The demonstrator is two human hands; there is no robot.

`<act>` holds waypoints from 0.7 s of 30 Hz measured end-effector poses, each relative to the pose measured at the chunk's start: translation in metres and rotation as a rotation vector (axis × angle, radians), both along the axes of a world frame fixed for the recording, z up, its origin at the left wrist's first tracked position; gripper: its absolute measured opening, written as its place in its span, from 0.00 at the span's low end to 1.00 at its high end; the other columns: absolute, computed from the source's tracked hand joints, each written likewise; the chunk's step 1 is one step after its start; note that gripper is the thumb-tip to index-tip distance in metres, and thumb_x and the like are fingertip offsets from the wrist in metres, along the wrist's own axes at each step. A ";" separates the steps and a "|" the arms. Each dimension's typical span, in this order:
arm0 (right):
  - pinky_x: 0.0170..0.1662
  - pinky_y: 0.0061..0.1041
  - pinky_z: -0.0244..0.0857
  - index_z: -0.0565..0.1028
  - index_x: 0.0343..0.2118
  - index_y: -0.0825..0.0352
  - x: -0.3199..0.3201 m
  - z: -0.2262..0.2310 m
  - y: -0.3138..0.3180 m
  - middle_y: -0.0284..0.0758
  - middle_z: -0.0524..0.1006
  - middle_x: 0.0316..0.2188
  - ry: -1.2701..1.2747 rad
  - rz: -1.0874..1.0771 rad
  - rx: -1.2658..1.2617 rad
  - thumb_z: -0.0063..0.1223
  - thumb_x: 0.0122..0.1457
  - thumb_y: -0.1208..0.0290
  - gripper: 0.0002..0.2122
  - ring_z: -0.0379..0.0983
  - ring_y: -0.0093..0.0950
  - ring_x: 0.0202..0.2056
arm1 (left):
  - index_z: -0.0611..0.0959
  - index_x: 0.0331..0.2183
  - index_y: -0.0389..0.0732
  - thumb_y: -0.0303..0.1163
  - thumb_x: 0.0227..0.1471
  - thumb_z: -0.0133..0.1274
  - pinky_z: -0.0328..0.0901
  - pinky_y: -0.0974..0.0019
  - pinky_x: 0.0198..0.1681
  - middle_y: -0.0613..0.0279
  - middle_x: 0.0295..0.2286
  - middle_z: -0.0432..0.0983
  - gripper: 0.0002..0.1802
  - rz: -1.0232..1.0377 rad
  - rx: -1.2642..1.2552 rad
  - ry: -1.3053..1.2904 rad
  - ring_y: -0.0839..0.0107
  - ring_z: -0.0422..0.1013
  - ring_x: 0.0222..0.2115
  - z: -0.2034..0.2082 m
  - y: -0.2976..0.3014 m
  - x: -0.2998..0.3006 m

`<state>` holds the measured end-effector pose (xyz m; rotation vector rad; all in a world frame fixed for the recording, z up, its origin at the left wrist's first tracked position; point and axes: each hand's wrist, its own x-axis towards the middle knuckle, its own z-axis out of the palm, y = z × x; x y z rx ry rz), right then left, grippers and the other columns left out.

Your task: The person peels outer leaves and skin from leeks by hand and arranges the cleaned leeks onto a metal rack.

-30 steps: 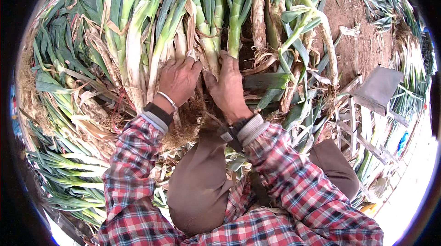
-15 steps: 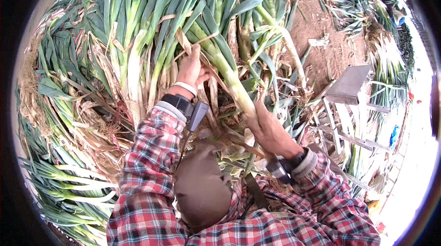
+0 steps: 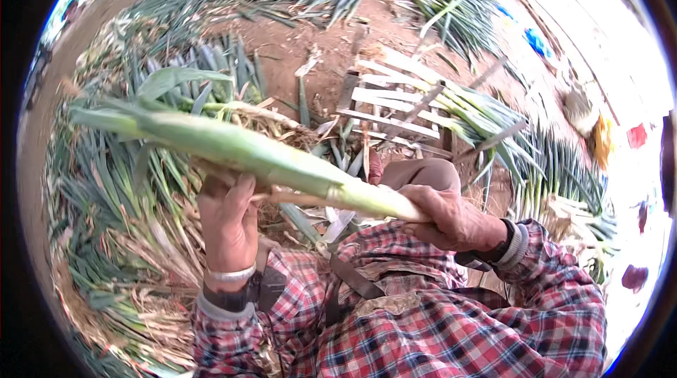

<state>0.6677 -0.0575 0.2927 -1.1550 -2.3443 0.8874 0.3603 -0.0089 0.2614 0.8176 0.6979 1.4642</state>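
Observation:
A thick leek lies slantwise across the front of my body, its green leaves to the left and its pale root end to the right. My right hand is closed round that pale end. Under the greener part, my left hand has its fingers closed against the stalk, with the fingertips partly hidden behind it. A thin pale strip, perhaps an outer leaf, runs from the left thumb along the leek's underside.
Heaped leeks lie at the left. Ahead to the right, a slatted rack has loose leeks across it. More leeks are laid in a row farther right, near a yellow bag. Bare soil shows beyond the rack.
The view has swung to the right. The leek has come away from the pile, closer to my body, and turned from steep to nearly level. Both hands stay at it.

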 end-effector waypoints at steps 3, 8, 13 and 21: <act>0.38 0.40 0.69 0.62 0.55 0.71 0.011 -0.018 -0.021 0.49 0.76 0.34 0.219 0.057 -0.122 0.53 0.62 0.67 0.22 0.76 0.46 0.36 | 0.67 0.55 0.35 0.27 0.52 0.60 0.68 0.56 0.54 0.52 0.51 0.70 0.31 0.154 0.252 0.001 0.62 0.69 0.51 0.016 -0.026 0.029; 0.39 0.33 0.68 0.66 0.52 0.71 -0.044 -0.006 0.005 0.45 0.76 0.36 0.644 -0.020 -0.178 0.57 0.59 0.64 0.22 0.75 0.38 0.37 | 0.66 0.57 0.36 0.42 0.61 0.50 0.69 0.53 0.52 0.51 0.49 0.72 0.29 -0.019 0.155 -0.217 0.57 0.70 0.50 0.053 -0.006 0.058; 0.41 0.26 0.65 0.70 0.41 0.69 -0.109 -0.011 0.031 0.36 0.74 0.34 0.988 -0.010 -0.369 0.65 0.54 0.68 0.17 0.70 0.25 0.37 | 0.70 0.53 0.34 0.39 0.62 0.47 0.69 0.56 0.51 0.52 0.45 0.74 0.23 0.134 0.137 0.031 0.62 0.71 0.49 0.059 -0.030 0.050; 0.43 0.21 0.63 0.68 0.38 0.67 -0.133 -0.017 0.034 0.29 0.71 0.34 1.264 0.135 -0.768 0.63 0.55 0.71 0.14 0.66 0.18 0.37 | 0.77 0.44 0.32 0.34 0.55 0.56 0.72 0.65 0.42 0.54 0.36 0.78 0.18 0.128 -0.032 -0.018 0.68 0.75 0.36 0.042 -0.032 0.028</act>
